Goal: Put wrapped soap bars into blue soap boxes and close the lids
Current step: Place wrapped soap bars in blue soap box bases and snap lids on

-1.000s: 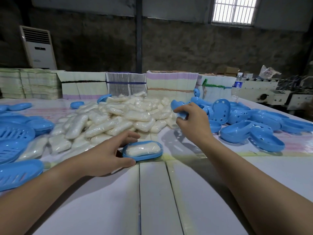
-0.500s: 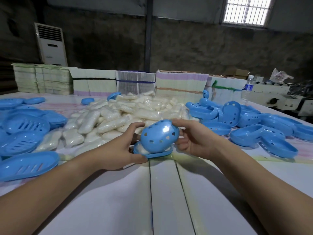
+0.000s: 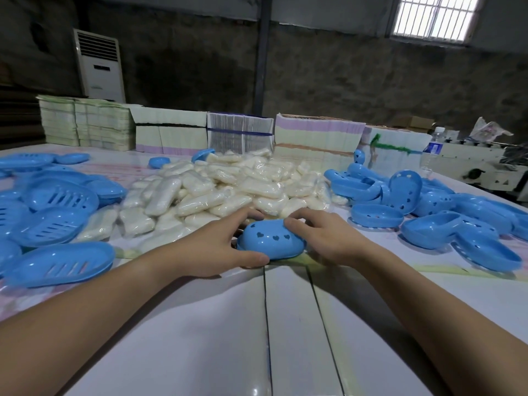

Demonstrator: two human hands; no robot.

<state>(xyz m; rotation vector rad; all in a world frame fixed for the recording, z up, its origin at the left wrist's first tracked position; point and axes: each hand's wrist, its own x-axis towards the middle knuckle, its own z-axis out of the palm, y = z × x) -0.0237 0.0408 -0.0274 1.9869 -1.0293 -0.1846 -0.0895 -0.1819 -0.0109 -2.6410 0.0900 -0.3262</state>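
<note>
Hands meet on the white table (image 3: 200, 338): the left hand (image 3: 217, 247) and right hand (image 3: 328, 238) both curl round a blue soap box (image 3: 271, 242), its heart-holed lid down. Behind lies a heap of wrapped soap bars (image 3: 228, 190), between slotted bases (image 3: 57, 212) and spare lids (image 3: 428, 207)

Materials and surface finish

Soap box lid (image 3: 271, 242): smooth, glossy blue plastic with heart-shaped cut-outs. Slotted trays (image 3: 58, 265): the same glossy blue plastic. Soap bars (image 3: 200, 201): off-white, sealed in clear, shiny, crinkled film. Table (image 3: 200, 338): smooth white sheet, slight sheen. Stacks (image 3: 317, 138): matt paper. Rear wall (image 3: 343, 81): rough, matt.
</note>
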